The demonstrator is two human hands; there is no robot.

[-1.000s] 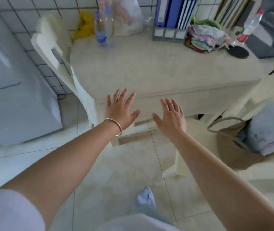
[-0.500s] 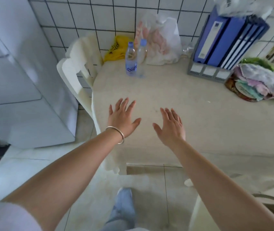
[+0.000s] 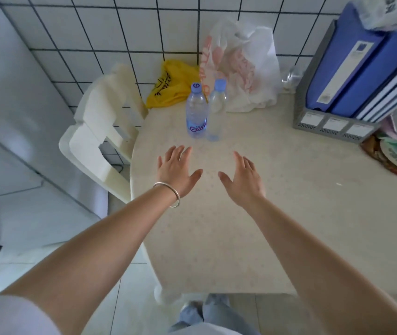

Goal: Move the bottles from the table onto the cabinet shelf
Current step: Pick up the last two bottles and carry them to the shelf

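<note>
Head view, bottles (image 3: 203,112) beyond empty hands (image 3: 208,174)

Both bare forearms stretch forward side by side, palms down. The left hand (image 3: 176,170) is spread flat, fingers apart and thumb angled inward, with a thin silver bangle (image 3: 168,193) around its wrist. The right hand (image 3: 242,180) is likewise spread wide, thumb pointing toward the left one. Neither holds anything; the two hands are near each other but apart.

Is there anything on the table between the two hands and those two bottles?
No. In the head view only bare table separates the left hand and right hand from the labelled bottle and plain bottle.
</note>
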